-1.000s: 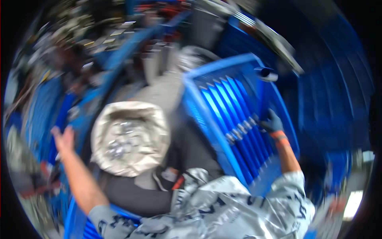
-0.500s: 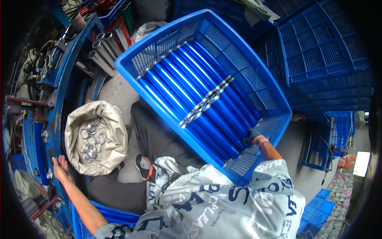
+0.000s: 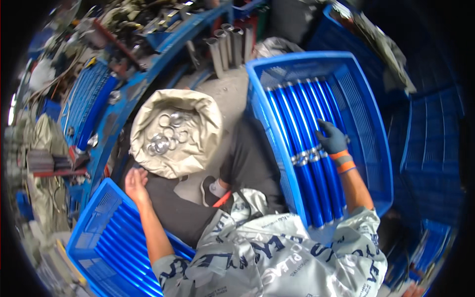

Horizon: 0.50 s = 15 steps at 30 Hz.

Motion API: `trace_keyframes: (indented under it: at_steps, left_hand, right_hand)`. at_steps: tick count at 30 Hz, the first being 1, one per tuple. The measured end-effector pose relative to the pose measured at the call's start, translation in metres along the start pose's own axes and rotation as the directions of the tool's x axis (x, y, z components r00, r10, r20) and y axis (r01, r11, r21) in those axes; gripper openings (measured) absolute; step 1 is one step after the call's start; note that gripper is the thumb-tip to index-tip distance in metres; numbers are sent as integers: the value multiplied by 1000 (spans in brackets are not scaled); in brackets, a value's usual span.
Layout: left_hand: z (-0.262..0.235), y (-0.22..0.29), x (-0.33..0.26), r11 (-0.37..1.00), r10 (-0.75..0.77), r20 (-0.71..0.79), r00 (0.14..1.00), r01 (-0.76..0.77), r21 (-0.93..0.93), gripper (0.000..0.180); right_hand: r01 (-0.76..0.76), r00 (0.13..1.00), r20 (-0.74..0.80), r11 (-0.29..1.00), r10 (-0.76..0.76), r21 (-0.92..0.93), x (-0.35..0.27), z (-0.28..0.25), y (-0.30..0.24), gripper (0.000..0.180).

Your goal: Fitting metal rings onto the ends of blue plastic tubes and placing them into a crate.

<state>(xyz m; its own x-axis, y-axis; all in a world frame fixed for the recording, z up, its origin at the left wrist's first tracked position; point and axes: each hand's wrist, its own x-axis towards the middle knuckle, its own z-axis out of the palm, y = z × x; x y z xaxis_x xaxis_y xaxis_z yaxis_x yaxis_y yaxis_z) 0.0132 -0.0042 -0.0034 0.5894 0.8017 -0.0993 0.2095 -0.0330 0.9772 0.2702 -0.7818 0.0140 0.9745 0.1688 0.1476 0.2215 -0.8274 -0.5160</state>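
A blue plastic crate [image 3: 261, 69] on the right holds two rows of shiny blue tubes [image 3: 297, 119] with silvery ends. Over these tubes is my right hand [image 3: 333, 138], in a dark glove with an orange cuff. Its fingers are apart, with nothing seen in them; whether they touch a tube I cannot tell. My bare left hand [image 3: 136, 184] is beside the near edge of a beige sack [image 3: 208, 121], open and holding nothing visible. Loose metal rings [image 3: 161, 143] lie inside the sack.
Another blue crate [image 3: 79, 237] of blue tubes stands at the lower left. Upright metal pipes [image 3: 216, 57] are beyond the sack. A blue bench [image 3: 123, 104] cluttered with parts runs along the left. Stacked blue crates [image 3: 430, 123] stand at the right.
My view has swung, so the sack and the crate appear further right. My right hand has left the tubes' near ends and moved up to their middle. My left hand stays near the sack.
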Motion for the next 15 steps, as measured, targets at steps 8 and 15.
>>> trace_keyframes:
  at_steps: [8,15]
  left_hand:
    - [-184,-85,-104,957,261,-463,847,-165,238,48]
    - [-402,-190,-361,529,339,-762,552,558,639,63]
  right_hand:
    - [207,759,448,828,-472,521,90,259,-383,59]
    - [110,820,573,980,6,-168,73,450,-494,77]
